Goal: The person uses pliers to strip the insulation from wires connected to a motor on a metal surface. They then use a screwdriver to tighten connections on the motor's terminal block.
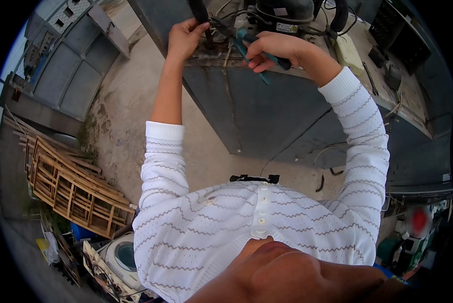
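My left hand (185, 40) is closed on a black tube (198, 11) at the top of a grey metal unit (267, 116), thumb and fingers pinched near its lower end. My right hand (282, 50) is wrapped round teal-and-black pliers (241, 39), whose dark jaws reach toward that tube beside my left fingers; whether they touch it I cannot tell. A black dome-shaped compressor (279, 11) with a label and wires sits just beyond the pliers, on a rusty, dirty platform.
A pale yellow box (348, 53), a long dark tool (370, 78) and small dark parts lie right. At left stand grey metal gates (80, 70) and stacked wooden frames (75, 187); lower left is a white washing machine (118, 257). Cables lie on the concrete floor (125, 111).
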Tool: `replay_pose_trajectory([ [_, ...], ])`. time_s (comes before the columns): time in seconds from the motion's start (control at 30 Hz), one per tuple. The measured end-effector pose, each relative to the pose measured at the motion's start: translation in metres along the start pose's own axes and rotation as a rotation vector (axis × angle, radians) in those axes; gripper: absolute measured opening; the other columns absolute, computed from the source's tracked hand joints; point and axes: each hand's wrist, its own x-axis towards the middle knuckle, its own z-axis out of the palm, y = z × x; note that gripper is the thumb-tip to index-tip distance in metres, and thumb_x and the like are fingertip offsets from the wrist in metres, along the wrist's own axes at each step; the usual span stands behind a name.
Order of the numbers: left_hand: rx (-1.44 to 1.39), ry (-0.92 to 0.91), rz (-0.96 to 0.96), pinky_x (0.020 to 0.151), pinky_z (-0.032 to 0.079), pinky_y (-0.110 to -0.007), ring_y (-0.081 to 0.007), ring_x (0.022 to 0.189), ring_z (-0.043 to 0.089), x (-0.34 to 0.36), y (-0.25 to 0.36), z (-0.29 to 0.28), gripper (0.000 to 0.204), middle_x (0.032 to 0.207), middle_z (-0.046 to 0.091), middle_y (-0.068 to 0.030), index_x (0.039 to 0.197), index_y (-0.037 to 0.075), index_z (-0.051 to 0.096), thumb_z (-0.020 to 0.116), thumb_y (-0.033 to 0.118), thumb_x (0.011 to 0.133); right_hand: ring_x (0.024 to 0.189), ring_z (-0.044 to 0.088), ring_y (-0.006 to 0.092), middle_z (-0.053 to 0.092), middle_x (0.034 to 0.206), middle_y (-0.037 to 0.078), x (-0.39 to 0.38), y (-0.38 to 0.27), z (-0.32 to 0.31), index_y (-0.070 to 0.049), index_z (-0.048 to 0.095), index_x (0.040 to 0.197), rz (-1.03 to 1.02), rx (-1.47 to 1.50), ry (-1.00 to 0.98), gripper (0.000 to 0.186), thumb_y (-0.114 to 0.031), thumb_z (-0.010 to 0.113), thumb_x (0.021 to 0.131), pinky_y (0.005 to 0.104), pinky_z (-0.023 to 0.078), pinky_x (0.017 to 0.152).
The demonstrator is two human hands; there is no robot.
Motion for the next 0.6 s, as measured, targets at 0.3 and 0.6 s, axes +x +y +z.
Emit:
replay_pose_trajectory([
  [0.3, -0.060, -0.173, 0.036, 0.069, 0.044, -0.027, -0.0052, 0.072, 0.052, 0.010, -0.015, -0.010, 0.027, 0.077, 0.067, 0.0022, 0.111, 0.005, 0.073, 0.070, 0.024, 0.093, 0.074, 0.059, 0.0097, 0.067, 0.089, 0.004, -0.006, -0.025, -0.007, -0.002, 0.065, 0.107, 0.044, -0.351, 0.064, 0.025, -0.020, 0.062, 0.091, 0.0268, 0.055, 0.076],
  [0.6, -0.096, -0.145, 0.097, 0.078, 0.050, -0.031, -0.0130, 0.085, 0.066, 0.012, -0.016, -0.012, 0.037, 0.092, 0.075, -0.0053, 0.111, 0.004, 0.072, 0.072, 0.034, 0.090, 0.089, 0.067, 0.0100, 0.071, 0.099, 0.006, 0.007, -0.003, -0.009, -0.001, 0.065, 0.112, 0.024, -0.121, -0.011, 0.033, -0.027, 0.063, 0.093, 0.0300, 0.052, 0.081],
])
